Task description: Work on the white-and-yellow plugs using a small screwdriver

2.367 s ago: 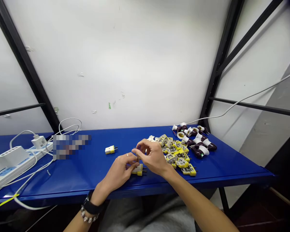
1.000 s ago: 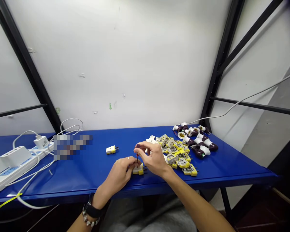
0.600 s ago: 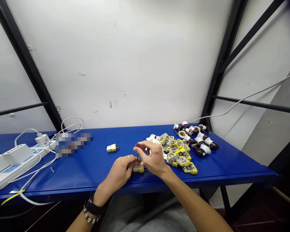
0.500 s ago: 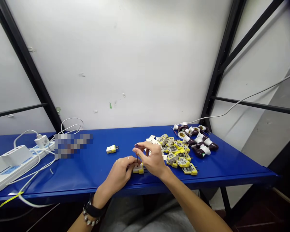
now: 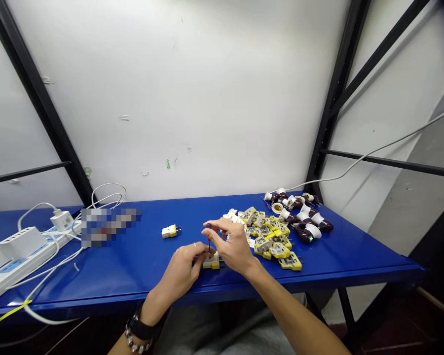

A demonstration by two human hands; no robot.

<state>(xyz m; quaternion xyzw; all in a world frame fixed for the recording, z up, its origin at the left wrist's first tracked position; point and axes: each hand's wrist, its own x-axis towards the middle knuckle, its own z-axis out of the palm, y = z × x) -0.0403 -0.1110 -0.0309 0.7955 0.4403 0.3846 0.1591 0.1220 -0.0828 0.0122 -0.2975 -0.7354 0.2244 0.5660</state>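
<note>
"Which hand holds what, from where the head camera looks down?"

"Seen over the front edge of a blue table (image 5: 140,271), a worker's right hand (image 5: 234,247) pinches a slim screwdriver (image 5: 209,245) between thumb and fingers, the shaft standing nearly upright. Its tip meets the near plug (image 5: 211,263), a white and yellow piece close to the middle of the front edge."

"And the left hand (image 5: 185,265)?"

"Closed on the near plug's left end, fingers drawn together and hiding part of it. I can't tell whether the fingertips also touch the shaft. The prongs point toward the table's right edge. A black wristband (image 5: 142,329) and a beaded bracelet (image 5: 136,345) circle that wrist."

"What surrounds the pair?"

"A lone plug (image 5: 169,231) lies farther back, left of the hands, prongs also to the right. Just beyond the right hand, a heap of yellow-edged plug halves (image 5: 270,231) spreads toward the front edge, with loose white pieces (image 5: 232,216) at its left side."

"And toward the corners?"

"Near the back right corner, dark purple lamp holders (image 5: 305,217) with white collars rest in a cluster, just beside the heap. At the table's left end, a white power strip (image 5: 25,264) slants from the front left corner toward the back, a white adapter (image 5: 62,220) at its far end and white cables (image 5: 55,263) looping beside it."
</note>
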